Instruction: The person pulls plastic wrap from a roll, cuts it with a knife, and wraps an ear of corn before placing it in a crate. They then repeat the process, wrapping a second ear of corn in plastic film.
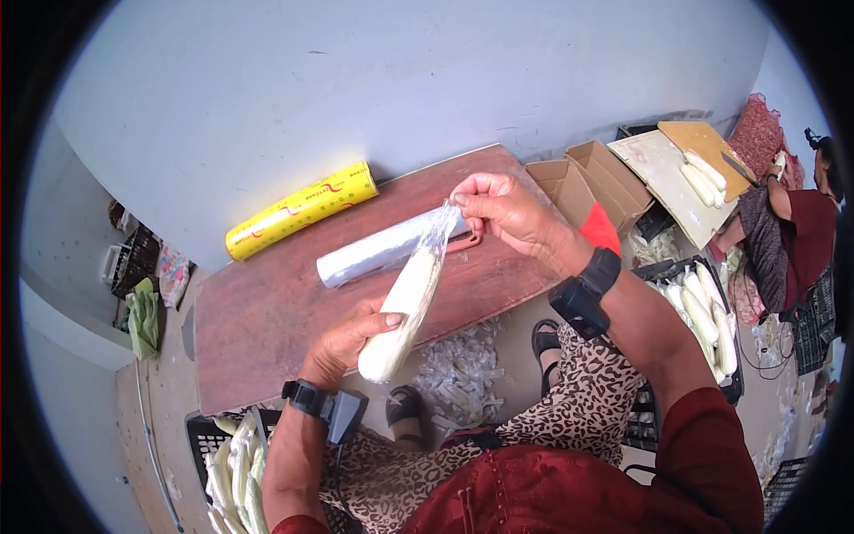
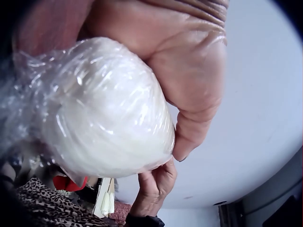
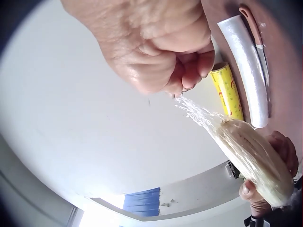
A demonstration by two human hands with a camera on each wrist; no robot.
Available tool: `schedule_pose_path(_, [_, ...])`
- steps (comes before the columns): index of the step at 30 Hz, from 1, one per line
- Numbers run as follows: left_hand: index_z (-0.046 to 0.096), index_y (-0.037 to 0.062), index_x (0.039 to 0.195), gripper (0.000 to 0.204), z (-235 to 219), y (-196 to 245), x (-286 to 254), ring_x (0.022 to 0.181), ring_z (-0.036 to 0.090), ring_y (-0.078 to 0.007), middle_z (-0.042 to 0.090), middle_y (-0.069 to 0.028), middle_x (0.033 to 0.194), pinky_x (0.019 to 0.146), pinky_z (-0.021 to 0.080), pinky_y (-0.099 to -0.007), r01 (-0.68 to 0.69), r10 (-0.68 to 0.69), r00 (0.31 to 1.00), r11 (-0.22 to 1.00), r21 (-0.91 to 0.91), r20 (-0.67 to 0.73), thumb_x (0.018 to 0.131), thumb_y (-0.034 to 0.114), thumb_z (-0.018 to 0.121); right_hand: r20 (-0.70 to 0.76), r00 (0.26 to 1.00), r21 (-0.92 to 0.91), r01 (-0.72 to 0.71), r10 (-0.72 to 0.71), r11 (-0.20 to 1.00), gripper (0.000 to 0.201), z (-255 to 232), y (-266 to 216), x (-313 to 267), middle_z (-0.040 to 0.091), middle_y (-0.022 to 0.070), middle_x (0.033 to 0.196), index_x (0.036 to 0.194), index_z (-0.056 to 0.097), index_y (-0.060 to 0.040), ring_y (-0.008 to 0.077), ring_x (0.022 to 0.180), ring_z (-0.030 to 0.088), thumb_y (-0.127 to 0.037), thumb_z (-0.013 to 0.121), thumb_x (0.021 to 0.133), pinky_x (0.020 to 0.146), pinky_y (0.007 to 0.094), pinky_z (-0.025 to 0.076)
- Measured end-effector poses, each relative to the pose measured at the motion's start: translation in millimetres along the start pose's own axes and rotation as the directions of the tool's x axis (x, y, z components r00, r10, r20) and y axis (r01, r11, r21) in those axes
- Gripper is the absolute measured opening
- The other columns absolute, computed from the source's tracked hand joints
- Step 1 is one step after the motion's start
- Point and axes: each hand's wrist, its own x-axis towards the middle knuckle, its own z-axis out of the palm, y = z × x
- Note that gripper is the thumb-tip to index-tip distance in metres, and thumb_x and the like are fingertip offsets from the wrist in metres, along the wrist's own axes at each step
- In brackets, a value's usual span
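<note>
My left hand grips the thick lower end of a long pale vegetable, tilted over the table's front edge. Clear plastic film wraps it, glossy and wrinkled in the left wrist view. Above its upper end, my right hand pinches the gathered tail of film between thumb and fingers, drawn out taut. Behind lies a roll of clear film on the table, with a knife with an orange-brown handle alongside it.
On the reddish table lies a yellow printed roll near the wall. Crates of pale vegetables stand right and lower left. A cardboard box is beside the table. Plastic scraps litter the floor. Another person sits far right.
</note>
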Motion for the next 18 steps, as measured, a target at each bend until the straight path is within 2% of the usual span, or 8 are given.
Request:
schedule_pose_path(2, [0.054,-0.0055,0.117,0.053,1.9,4.0,-3.0,0.077,0.064,-0.0154,0.065,-0.0104,0.094,0.069,0.054,-0.0257,-0.009,0.009,1.000,0.999,0.038,-0.010,0.081,0.030,0.069,-0.086,0.996,0.030,0.018,-0.015,0.999,0.012,-16.6,0.5,3.9,0.053,-0.0016,0.074,0.095,0.059,-0.0029,0.0054,0.064,0.050,-0.015,0.060,0.094,0.060,0.0200,0.045])
schedule_pose_path(3, [0.054,-0.0047,0.119,0.052,3.5,6.2,-4.7,0.079,0.063,-0.0134,0.065,-0.0083,0.096,0.070,0.052,-0.0249,-0.007,0.010,0.999,0.997,0.075,-0.038,0.082,0.029,0.069,-0.077,0.997,0.008,0.002,-0.001,1.000,0.026,-18.9,-3.8,2.7,0.054,-0.0006,0.079,0.104,0.056,-0.0046,0.0058,0.065,0.052,-0.027,0.062,0.093,0.056,0.0204,0.045])
schedule_pose_path(5, [0.055,-0.0030,0.122,0.051,6.3,10.1,-6.2,0.083,0.060,-0.0094,0.064,-0.0042,0.100,0.073,0.048,-0.0232,0.002,0.012,0.996,0.989,0.149,-0.093,0.083,0.027,0.069,-0.042,0.988,-0.067,-0.150,0.148,0.986,0.041,-17.1,-4.6,-2.0,0.055,0.0011,0.084,0.112,0.051,-0.0055,0.0060,0.066,0.054,-0.039,0.063,0.091,0.054,0.0206,0.046])
schedule_pose_path(7, [0.055,-0.0020,0.124,0.055,7.3,11.1,-3.5,0.086,0.060,-0.0127,0.064,-0.0060,0.103,0.077,0.049,-0.0268,-0.008,0.070,0.983,0.941,0.338,-0.170,0.081,0.029,0.071,0.051,0.958,-0.139,-0.275,0.284,0.951,0.069,-3.7,-7.9,-10.6,0.054,0.0050,0.093,0.125,0.043,-0.0053,0.0063,0.067,0.056,-0.057,0.063,0.084,0.049,0.0204,0.045])
schedule_pose_path(10, [0.055,-0.0012,0.125,0.059,12.9,10.0,2.8,0.090,0.061,-0.0177,0.064,-0.0095,0.107,0.082,0.048,-0.0317,-0.050,0.186,0.962,0.839,0.542,-0.198,0.079,0.030,0.073,0.116,0.916,-0.198,-0.358,0.385,0.912,0.075,14.9,0.3,-14.4,0.053,0.0071,0.095,0.126,0.042,-0.0031,0.0064,0.065,0.056,-0.060,0.063,0.082,0.050,0.0206,0.046])
schedule_pose_path(11, [0.055,-0.0011,0.125,0.059,14.7,10.0,4.8,0.091,0.061,-0.0193,0.064,-0.0108,0.108,0.083,0.048,-0.0332,-0.070,0.227,0.955,0.800,0.596,-0.192,0.078,0.030,0.074,0.078,0.914,-0.192,-0.377,0.397,0.906,0.074,17.9,6.9,-12.3,0.055,0.0066,0.090,0.121,0.045,-0.0019,0.0058,0.060,0.055,-0.061,0.064,0.081,0.046,0.0197,0.044])
schedule_pose_path(14, [0.055,-0.0009,0.123,0.061,15.5,9.0,9.4,0.099,0.056,-0.0148,0.061,-0.0065,0.107,0.087,0.045,-0.0298,0.008,0.182,0.958,0.753,0.658,-0.220,0.078,0.034,0.075,0.004,0.894,-0.228,-0.436,0.448,0.871,0.066,19.1,15.7,-7.1,0.056,0.0043,0.078,0.111,0.052,-0.0012,0.0050,0.054,0.053,-0.060,0.064,0.082,0.042,0.0186,0.041])
schedule_pose_path(18, [0.054,-0.0014,0.125,0.064,13.9,6.2,10.8,0.104,0.055,-0.0164,0.060,-0.0091,0.112,0.090,0.044,-0.0308,-0.005,0.237,0.952,0.644,0.765,-0.194,0.076,0.034,0.076,-0.051,0.922,-0.205,-0.387,0.385,0.899,0.040,21.4,25.0,-3.7,0.055,0.0019,0.068,0.096,0.058,-0.0002,0.0043,0.050,0.051,-0.038,0.065,0.089,0.040,0.0180,0.039])
